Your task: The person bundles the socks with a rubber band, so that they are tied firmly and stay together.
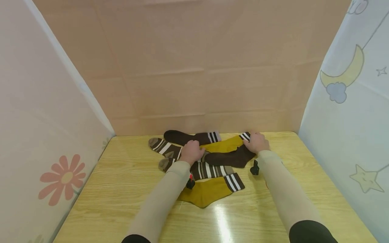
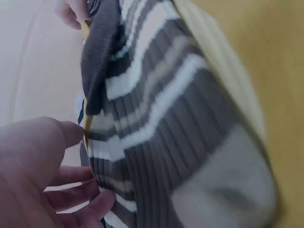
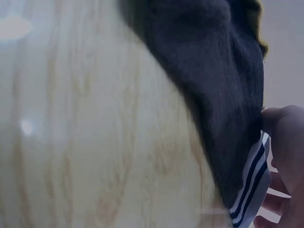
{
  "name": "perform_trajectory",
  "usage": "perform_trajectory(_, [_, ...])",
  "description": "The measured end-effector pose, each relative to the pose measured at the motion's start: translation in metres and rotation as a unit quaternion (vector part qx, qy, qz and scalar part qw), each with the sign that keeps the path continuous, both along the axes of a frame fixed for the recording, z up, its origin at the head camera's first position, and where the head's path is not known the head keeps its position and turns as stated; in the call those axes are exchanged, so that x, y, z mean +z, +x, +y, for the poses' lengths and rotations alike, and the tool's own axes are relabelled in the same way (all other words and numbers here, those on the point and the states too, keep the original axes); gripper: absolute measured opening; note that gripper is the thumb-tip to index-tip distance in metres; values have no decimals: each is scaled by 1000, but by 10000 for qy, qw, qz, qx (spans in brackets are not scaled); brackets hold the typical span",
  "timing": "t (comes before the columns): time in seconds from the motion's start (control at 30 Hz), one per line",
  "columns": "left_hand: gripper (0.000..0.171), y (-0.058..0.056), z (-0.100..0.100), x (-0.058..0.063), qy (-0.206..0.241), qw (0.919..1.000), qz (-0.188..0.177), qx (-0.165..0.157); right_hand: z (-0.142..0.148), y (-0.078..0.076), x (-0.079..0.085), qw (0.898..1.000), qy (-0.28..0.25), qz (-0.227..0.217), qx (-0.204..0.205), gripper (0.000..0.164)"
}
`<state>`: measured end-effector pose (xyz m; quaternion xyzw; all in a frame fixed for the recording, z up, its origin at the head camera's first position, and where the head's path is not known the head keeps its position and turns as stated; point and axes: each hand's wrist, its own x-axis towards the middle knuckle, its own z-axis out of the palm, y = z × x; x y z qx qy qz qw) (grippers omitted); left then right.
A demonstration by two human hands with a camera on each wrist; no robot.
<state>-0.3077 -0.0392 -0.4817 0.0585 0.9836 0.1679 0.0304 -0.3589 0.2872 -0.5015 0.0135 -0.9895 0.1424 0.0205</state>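
The pile of socks lay at the far middle of the wooden table [image 1: 127, 189], and I had all six in the head view. The dark brown sock [image 1: 228, 158] was nearest the right hand [image 1: 257, 142], its pale, dark-striped cuff showing at that hand's fingers in the right wrist view. I could not tell whether those bent fingers gripped the cuff, since their tips were hidden. The far yellow sock [image 1: 223, 145] ran behind it, its white-striped cuff just beside the same hand.

The left hand [image 1: 192, 152] lay knuckles up over the striped socks [image 1: 209, 171], and its wrist view gave me loose, spread fingers: their tips touched the ribbed fabric without clasping it, the thumb held apart at the edge. Behind these lay the other dark sock [image 1: 182, 137], and the near yellow sock [image 1: 206, 192] was closest to the person (banded in white at its cuff, too).

Both forearms reached forward in cream sleeves [image 1: 287, 192], a small black mount [image 1: 254, 167] beside each wrist. Farther out I saw a tan backdrop [image 1: 194, 67], a printed flower [image 1: 64, 179] on the left and a printed moon [image 1: 346, 72] on the right.
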Motion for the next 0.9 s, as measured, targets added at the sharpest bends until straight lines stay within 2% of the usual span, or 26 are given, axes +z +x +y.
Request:
perform_trajectory(0.2, [41,-2,8,3,225,9993,-161,238,0,-4,-2,9995,-210,-159,-177,70])
perform_trajectory(0.4, [39,-5,14,0,262,9980,-287,501,1,-7,0,9973,-554,-322,-360,73])
perform_trajectory(0.63, [37,-5,19,-1,431,9956,-413,724,8,-10,0,9939,-524,-787,-572,64])
perform_trajectory(0.9, [19,-4,21,-2,708,9932,-398,833,4,-10,9,9891,-640,-1138,-685,57])
